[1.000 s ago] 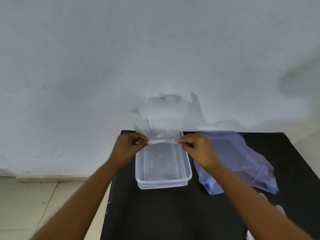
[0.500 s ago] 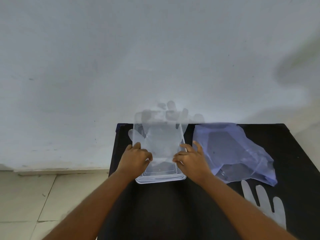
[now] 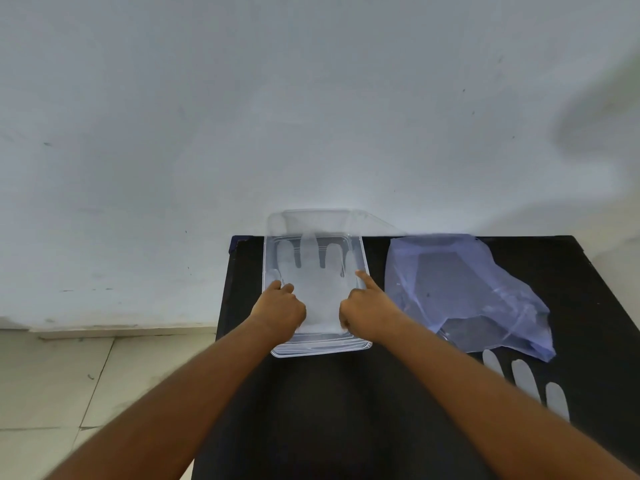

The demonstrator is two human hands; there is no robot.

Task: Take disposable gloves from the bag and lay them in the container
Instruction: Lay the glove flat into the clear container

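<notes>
Both hands (image 3: 278, 308) (image 3: 367, 306) apparently press glove (image 3: 320, 292) flat in container (image 3: 363, 258); no readable writing.

White wall (image 3: 242, 116), tiled floor (image 3: 69, 382), black table (image 3: 311, 410)

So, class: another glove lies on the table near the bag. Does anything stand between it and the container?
Only the right forearm crosses that path. The spare glove lies apart from the container, just below the bag.
</notes>
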